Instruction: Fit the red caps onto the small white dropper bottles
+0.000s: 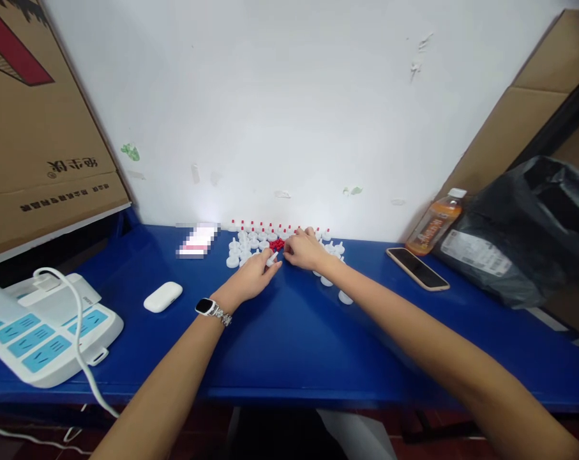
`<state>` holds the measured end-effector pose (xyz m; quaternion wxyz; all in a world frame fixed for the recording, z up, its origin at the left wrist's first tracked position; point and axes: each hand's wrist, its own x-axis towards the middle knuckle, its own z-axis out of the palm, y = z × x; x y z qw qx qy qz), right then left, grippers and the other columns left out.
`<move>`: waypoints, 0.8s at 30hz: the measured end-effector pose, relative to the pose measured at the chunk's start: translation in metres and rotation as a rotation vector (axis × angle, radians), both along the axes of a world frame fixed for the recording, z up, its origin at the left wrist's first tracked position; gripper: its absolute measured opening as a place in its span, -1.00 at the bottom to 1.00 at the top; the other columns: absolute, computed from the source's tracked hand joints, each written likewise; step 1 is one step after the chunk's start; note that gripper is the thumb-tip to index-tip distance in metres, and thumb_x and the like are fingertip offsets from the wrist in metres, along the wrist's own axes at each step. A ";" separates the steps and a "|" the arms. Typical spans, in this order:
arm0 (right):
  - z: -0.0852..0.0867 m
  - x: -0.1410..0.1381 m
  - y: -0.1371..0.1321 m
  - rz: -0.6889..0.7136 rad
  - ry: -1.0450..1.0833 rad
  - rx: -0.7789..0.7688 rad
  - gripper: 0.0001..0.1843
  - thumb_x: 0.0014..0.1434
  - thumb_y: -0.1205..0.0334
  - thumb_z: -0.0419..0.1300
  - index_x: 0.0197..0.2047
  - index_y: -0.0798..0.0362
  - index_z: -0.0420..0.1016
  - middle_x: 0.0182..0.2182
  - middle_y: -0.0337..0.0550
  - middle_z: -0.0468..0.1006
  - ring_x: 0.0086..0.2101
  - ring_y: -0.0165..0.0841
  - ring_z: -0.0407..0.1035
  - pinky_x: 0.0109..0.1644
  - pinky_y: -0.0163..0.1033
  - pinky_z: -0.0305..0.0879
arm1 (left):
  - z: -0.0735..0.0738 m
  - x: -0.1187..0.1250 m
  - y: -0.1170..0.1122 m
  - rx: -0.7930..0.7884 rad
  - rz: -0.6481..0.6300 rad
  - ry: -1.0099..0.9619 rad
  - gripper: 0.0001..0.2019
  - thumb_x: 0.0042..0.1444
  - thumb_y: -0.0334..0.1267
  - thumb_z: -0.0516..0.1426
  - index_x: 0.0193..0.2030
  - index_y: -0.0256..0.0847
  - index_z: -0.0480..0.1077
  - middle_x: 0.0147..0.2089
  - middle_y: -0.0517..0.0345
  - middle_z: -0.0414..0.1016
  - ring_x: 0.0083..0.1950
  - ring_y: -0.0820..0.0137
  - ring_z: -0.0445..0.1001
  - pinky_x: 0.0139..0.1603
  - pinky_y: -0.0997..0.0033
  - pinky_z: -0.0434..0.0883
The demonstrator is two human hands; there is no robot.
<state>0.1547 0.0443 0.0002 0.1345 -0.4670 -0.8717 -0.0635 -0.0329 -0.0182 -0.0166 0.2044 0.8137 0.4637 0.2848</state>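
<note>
My left hand (251, 278), with a watch on its wrist, is closed around a white nozzle cap (272, 259) whose pointed tip sticks up past the fingers. Just right of it, my right hand (304, 250) has its fingers bent together beside a small pile of red tip caps (276, 245); whether anything is between them is hidden. Behind both hands, white nozzle caps with red tips (263, 231) stand in rows by the wall. Plain white nozzle caps (232, 261) cluster left of the pile, and others (345, 298) lie under and beside my right forearm.
On the blue table (279, 345), a white earbud case (163, 297) and a power strip (54, 338) with a cable lie left. A phone (417, 269), an orange drink bottle (433, 223) and a black plastic bag (523, 236) are right. Cardboard (45, 128) stands at the left.
</note>
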 end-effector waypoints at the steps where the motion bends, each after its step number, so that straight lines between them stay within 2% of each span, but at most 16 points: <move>1: 0.000 0.000 -0.003 0.005 0.121 -0.038 -0.88 0.13 0.29 0.19 -0.39 0.08 0.54 -0.38 -0.05 0.62 -0.16 -0.15 0.38 0.05 -0.03 0.10 | -0.001 0.000 0.001 -0.001 0.000 0.000 -0.76 0.34 -0.04 -0.04 -0.26 -0.13 0.15 -0.43 0.24 0.33 -0.43 0.37 0.34 -0.37 0.37 0.17; 5: -0.002 -0.001 -0.022 0.022 0.771 -0.234 -0.93 0.05 0.27 0.21 -0.36 0.07 0.49 -0.42 -0.18 0.59 -0.38 -0.34 0.42 -0.22 -0.23 0.29 | -0.003 0.003 0.002 -0.011 -0.029 -0.026 -0.75 0.33 -0.01 -0.03 -0.22 -0.15 0.20 -0.46 0.27 0.33 -0.45 0.38 0.32 -0.38 0.38 0.16; 7: -0.006 -0.003 -0.034 0.053 1.039 -0.310 -0.86 0.05 0.18 0.25 -0.33 0.07 0.49 -0.42 -0.17 0.59 -0.38 -0.34 0.45 -0.25 -0.25 0.34 | -0.004 0.007 0.001 -0.014 -0.046 -0.043 -0.74 0.33 -0.01 -0.03 -0.22 -0.16 0.21 -0.44 0.26 0.35 -0.44 0.39 0.32 -0.37 0.38 0.17; 9: -0.011 -0.006 -0.044 0.079 1.205 -0.347 -0.78 0.05 0.10 0.29 -0.29 0.07 0.51 -0.38 -0.13 0.61 -0.35 -0.32 0.49 -0.21 -0.23 0.39 | -0.004 0.010 -0.001 -0.010 -0.059 -0.052 -0.74 0.34 -0.01 -0.04 -0.21 -0.16 0.23 -0.39 0.22 0.37 -0.41 0.38 0.34 -0.35 0.37 0.20; 12: -0.018 -0.011 -0.055 0.057 1.290 -0.330 -0.74 0.07 0.03 0.29 -0.29 0.05 0.52 -0.36 -0.11 0.62 -0.36 -0.31 0.49 -0.23 -0.21 0.42 | -0.006 0.014 -0.005 -0.014 -0.077 -0.057 -0.72 0.35 0.00 -0.07 -0.15 -0.17 0.24 -0.34 0.17 0.40 -0.36 0.35 0.37 -0.32 0.35 0.24; 19: -0.022 -0.017 -0.068 -0.012 1.285 -0.240 -0.71 0.10 -0.04 0.28 -0.40 0.02 0.46 -0.48 -0.18 0.55 -0.45 -0.34 0.41 -0.32 -0.24 0.37 | -0.007 0.017 -0.012 -0.007 -0.057 -0.048 -0.73 0.37 -0.01 -0.10 -0.19 -0.15 0.17 -0.36 0.20 0.36 -0.38 0.36 0.37 -0.34 0.35 0.25; 24: -0.022 -0.016 -0.073 0.026 1.299 -0.197 -0.69 0.16 -0.03 0.24 -0.44 0.04 0.46 -0.46 -0.19 0.52 -0.44 -0.37 0.36 -0.31 -0.26 0.32 | -0.007 0.021 -0.013 0.032 -0.056 -0.035 -0.76 0.38 -0.05 -0.11 -0.18 -0.17 0.17 -0.28 0.11 0.39 -0.30 0.33 0.40 -0.27 0.31 0.29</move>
